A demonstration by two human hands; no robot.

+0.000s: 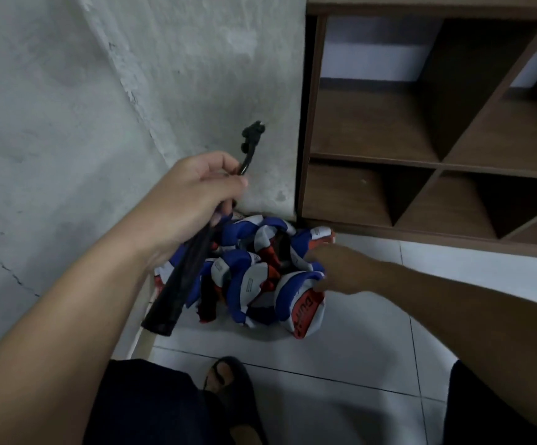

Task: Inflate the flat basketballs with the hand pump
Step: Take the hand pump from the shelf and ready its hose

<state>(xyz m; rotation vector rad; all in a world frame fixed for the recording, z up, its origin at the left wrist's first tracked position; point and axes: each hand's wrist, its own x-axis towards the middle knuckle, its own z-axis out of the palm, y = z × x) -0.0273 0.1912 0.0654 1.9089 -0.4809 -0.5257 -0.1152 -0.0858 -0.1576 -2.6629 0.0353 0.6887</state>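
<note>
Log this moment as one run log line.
left hand: holds black hand pump | right hand: reaches onto pile of flat blue, white and red basketballs | inflation: not begun

The flat basketballs are jammed into the corner — grey wall right behind and to the left, wooden shelf unit touching on the right. Only open way in is over the white floor tiles in front — a sandalled foot stands near there.

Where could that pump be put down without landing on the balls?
The bare white tiles between the pile of flat balls and the person's sandalled foot are free, as are the shelf compartments. The corner by the wall is crowded with balls and the right hand.
</note>
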